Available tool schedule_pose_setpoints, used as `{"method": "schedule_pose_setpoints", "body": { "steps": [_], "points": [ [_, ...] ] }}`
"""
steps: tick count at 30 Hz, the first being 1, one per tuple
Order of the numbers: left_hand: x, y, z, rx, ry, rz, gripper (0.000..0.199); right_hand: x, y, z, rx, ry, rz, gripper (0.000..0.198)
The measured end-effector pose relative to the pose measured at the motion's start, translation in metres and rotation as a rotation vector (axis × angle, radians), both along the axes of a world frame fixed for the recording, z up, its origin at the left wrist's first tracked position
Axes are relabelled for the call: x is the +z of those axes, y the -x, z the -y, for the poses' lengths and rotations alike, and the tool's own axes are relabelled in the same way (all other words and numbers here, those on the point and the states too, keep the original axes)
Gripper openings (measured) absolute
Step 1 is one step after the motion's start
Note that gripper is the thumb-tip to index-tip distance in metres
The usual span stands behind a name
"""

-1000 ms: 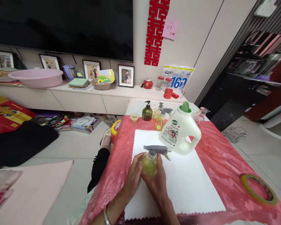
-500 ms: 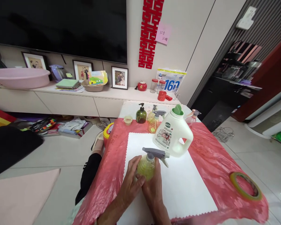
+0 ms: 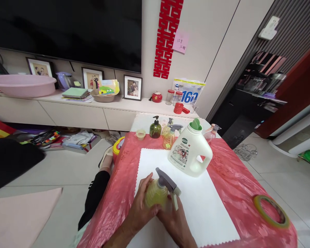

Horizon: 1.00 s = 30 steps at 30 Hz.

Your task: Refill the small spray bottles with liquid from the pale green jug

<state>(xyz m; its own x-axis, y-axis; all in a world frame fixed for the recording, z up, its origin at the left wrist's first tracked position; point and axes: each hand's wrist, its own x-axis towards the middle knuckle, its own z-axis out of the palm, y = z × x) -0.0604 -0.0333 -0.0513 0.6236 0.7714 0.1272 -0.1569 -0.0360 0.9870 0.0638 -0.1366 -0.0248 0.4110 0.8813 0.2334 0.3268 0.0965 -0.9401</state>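
Between my two hands is a yellowish clear spray bottle (image 3: 155,194) with a grey trigger head, tilted a little over the white mat (image 3: 201,210). My left hand (image 3: 139,206) wraps round its left side, thumb across the front. On the other side my right hand (image 3: 174,217) grips the lower right of the bottle, beneath the trigger; some of its fingers are hidden. Just beyond stands a large white detergent jug (image 3: 191,151) with a green spout. Behind it are an amber spray bottle (image 3: 168,140), a green pump bottle (image 3: 155,129) and a small bowl (image 3: 141,134).
A roll of tape (image 3: 271,211) lies on the red plastic table cover (image 3: 229,172) at the right. At the back right is a pinkish spray bottle (image 3: 212,133). A person's leg (image 3: 96,193) is left of the table. A low cabinet (image 3: 80,112) runs along the wall.
The spray bottle has moved slightly down and left in both hands. Its trigger head has turned, so the nozzle points lower and more toward me.
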Motion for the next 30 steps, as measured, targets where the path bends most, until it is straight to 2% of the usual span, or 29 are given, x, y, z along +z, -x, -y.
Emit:
{"method": "schedule_pose_setpoints", "body": {
  "steps": [3,7,10,14,16,18,20,22,24,26,28,30],
  "points": [
    [0.001,0.001,0.000,-0.095,0.084,0.073,0.088,0.021,-0.011,0.000,0.117,0.008,-0.015,0.062],
    [0.004,0.004,-0.002,-0.174,0.009,0.075,0.078,0.037,-0.015,-0.004,0.201,-0.014,-0.073,0.074],
    [0.004,0.005,-0.003,-0.174,-0.037,0.040,0.079,0.033,-0.010,-0.008,0.184,-0.015,-0.152,0.093],
    [0.003,0.005,-0.001,-0.127,-0.048,0.032,0.068,0.011,-0.006,-0.003,0.106,-0.067,-0.213,0.082],
    [0.002,0.005,0.000,-0.072,-0.039,0.011,0.060,0.002,-0.010,0.008,0.032,-0.101,-0.214,0.082],
    [-0.001,0.004,0.000,-0.036,-0.041,-0.025,0.054,0.005,-0.017,0.025,-0.073,-0.093,-0.221,0.096],
    [-0.005,0.002,0.001,-0.018,-0.069,-0.065,0.049,0.022,-0.030,0.043,-0.207,-0.063,-0.240,0.109],
    [-0.008,0.000,0.003,-0.017,-0.120,-0.108,0.047,0.048,-0.050,0.059,-0.341,-0.108,-0.217,0.115],
    [-0.011,-0.001,0.006,-0.014,-0.171,-0.149,0.043,0.075,-0.079,0.069,-0.484,-0.162,-0.164,0.111],
    [-0.012,-0.002,0.008,-0.009,-0.208,-0.187,0.041,0.091,-0.116,0.072,-0.616,-0.176,-0.074,0.109],
    [-0.013,-0.002,0.011,-0.023,-0.255,-0.223,0.040,0.092,-0.156,0.068,-0.790,-0.080,0.097,0.090],
    [-0.013,-0.002,0.013,-0.054,-0.315,-0.254,0.039,0.083,-0.192,0.058,-0.892,-0.007,0.168,0.091]
  ]
}}
